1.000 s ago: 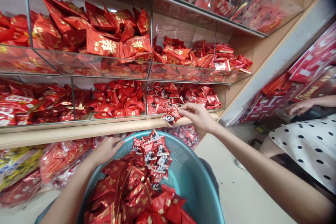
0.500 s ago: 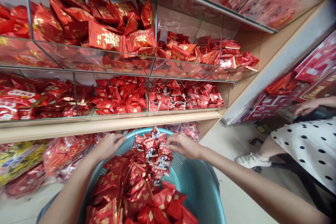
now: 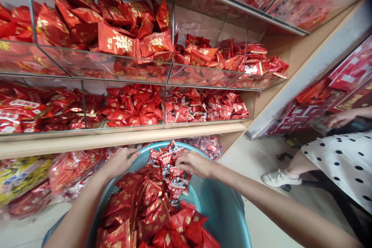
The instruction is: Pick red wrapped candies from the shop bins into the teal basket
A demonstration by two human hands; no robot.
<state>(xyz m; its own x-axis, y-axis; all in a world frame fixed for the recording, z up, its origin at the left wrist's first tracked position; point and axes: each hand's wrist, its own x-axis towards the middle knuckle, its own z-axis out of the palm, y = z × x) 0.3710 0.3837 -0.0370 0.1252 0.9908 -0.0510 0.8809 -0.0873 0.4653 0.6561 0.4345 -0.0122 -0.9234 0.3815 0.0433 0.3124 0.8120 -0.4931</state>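
A teal plastic basket [image 3: 216, 205] sits in front of me, heaped with red foil sweet packets [image 3: 151, 213]. At its far side lies a cluster of small red packets with black-and-white pictures [image 3: 171, 170]. My right hand [image 3: 193, 162] rests on top of that cluster, fingers curled down onto the packets. My left hand [image 3: 120, 161] grips the basket's far left rim, fingers wrapped over the edge.
Glass-fronted shelf bins [image 3: 162, 73] ahead hold red packets, sorted by kind, above a wooden ledge [image 3: 122, 137]. Bagged sweets [image 3: 69, 174] lie below at the left. Another person in a white dotted skirt [image 3: 343, 162] sits at the right, one hand [image 3: 338, 118] at a side shelf.
My right hand came down from the lower right bin with a picture packet to the basket, then slid slightly left onto the packet cluster. My left hand stayed on the rim.
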